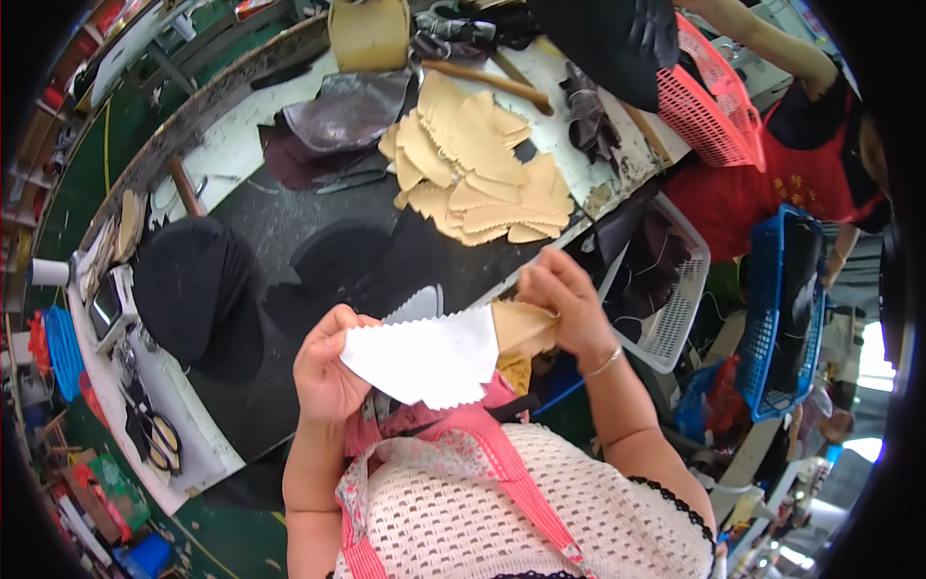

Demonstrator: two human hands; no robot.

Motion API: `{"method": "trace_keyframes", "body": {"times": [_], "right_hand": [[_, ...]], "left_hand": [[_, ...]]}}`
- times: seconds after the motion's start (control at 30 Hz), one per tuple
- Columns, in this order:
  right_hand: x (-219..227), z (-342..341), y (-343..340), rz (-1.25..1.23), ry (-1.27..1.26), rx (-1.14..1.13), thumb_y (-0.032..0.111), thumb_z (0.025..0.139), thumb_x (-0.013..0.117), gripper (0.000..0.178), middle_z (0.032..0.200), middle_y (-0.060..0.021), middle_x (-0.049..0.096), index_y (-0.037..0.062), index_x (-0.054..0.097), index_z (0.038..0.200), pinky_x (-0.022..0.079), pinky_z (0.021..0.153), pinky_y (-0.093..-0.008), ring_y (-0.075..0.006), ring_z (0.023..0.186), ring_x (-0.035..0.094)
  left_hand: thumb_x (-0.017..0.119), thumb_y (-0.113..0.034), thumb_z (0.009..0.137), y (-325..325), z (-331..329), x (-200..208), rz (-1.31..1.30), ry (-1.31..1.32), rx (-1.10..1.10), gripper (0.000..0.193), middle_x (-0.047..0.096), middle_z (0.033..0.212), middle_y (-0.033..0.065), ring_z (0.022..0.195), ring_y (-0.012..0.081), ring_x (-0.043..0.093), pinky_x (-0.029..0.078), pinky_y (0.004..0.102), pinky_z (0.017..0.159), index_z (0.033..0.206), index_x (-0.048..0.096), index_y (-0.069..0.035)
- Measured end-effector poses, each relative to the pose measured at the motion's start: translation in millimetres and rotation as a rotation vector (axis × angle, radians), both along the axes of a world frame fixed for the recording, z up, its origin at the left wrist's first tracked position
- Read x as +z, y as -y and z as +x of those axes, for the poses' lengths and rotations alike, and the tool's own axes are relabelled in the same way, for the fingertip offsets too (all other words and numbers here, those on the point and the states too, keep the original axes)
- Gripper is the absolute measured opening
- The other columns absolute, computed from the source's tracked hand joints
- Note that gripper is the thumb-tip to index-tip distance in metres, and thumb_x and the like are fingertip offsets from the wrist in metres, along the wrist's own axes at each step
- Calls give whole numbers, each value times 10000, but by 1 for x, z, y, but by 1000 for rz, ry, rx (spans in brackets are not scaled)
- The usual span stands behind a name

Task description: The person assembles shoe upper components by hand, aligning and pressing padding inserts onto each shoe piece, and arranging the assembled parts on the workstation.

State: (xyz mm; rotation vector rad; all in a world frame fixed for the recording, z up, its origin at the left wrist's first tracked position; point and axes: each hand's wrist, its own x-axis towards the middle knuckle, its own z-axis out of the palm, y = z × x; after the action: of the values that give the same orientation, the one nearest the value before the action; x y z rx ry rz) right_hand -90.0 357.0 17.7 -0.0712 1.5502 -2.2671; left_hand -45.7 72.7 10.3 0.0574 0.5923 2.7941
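As held, white piece (424, 355) between hands (453, 338)

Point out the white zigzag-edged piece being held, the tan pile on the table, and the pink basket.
white zigzag-edged piece (424, 355): head view, middle of its white face.
tan pile (477, 169): head view, centre of the stacked tan pieces.
pink basket (709, 101): head view, its mesh side wall.

Few such things show. At the top centre of the frame a tan, rounded cardboard container (368, 32) stands at the far edge of the worktop (241, 145). At the left edge a small device with a dark screen (104, 311) lies on the worktop's white border, tilted. At lower left, small coloured boxes (108, 490), red and green, are too blurred to tell further
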Motion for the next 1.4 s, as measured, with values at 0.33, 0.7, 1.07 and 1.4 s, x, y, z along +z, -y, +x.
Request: {"method": "trace_keyframes", "body": {"times": [0.33,0.7,1.07,1.4], "right_hand": [[50,38,38,584,-772,249,169,566,877,487,1044,-177,563,32,552,901,476,804,-353,-276,939,557],[47,17,24,592,-551,-485,-14,803,690,158,895,-71,639,-62,607,928,467,687,-220,-99,777,593],[37,15,2,524,-624,-716,-2,855,625,182,996,-107,642,-52,586,1025,496,817,-287,-153,876,622],[44,-8,5,98,-553,-887,-8,868,592,190,1013,-147,639,-58,559,1049,542,836,-353,-212,896,648]], "left_hand": [[572,-91,872,-16,39,17,-746,-304,-121,168,536,1117,98,952,158,525,425,295,838,1018,527,-22],[698,-300,810,-15,-82,1,-1940,-473,365,490,625,977,241,899,376,623,495,406,794,1100,497,39],[742,-118,744,-24,-195,-29,-1342,-263,501,451,634,919,189,809,265,640,504,304,752,1101,547,76],[658,-4,686,20,17,20,-1866,-1249,464,284,525,867,140,904,290,626,539,347,752,967,626,25]]}}
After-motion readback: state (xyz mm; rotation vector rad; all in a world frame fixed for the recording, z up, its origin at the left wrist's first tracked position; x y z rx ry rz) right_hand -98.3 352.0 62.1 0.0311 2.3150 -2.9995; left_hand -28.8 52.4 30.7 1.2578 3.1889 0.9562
